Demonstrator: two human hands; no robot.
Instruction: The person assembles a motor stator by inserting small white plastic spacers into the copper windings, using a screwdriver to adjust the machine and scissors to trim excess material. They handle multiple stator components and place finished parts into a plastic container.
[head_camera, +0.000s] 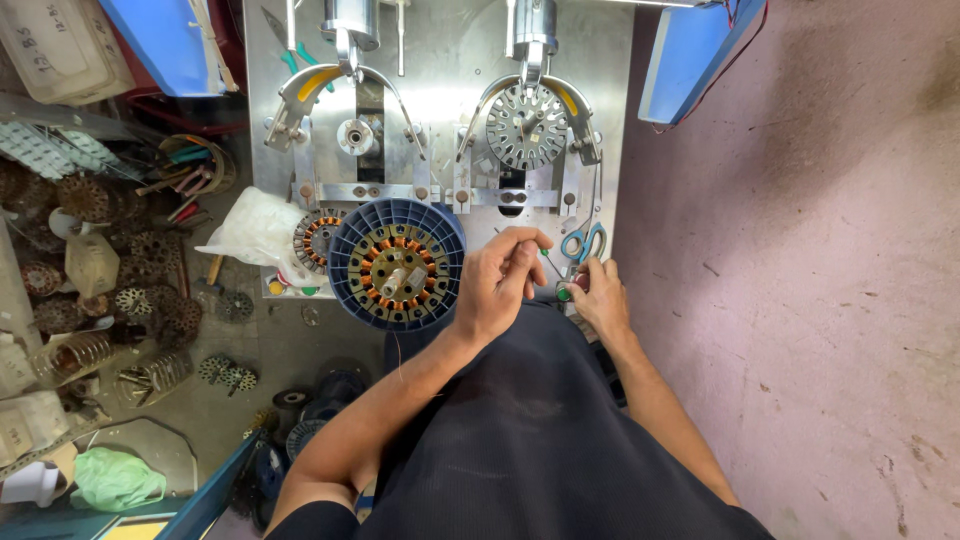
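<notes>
My left hand (500, 283) is raised over the front edge of a metal winding machine plate (440, 90), its fingertips pinched together, seemingly on a thin wire. Just left of it a wound stator with copper coils (396, 264) rests on a round blue plastic holder (345, 230). My right hand (598, 297) sits at the plate's front right corner, fingers curled around a small green and red object (566, 293). Blue-handled scissors (583, 243) lie just above that hand. A bare toothed stator core (527, 125) is mounted in the right station of the machine.
A second stator (314, 238) and a white plastic bag (255, 228) lie left of the blue holder. Many stator cores and metal parts (100, 260) are heaped on the floor at the left. Blue panels (165, 40) flank the machine. Pink concrete floor (820, 250) spreads right.
</notes>
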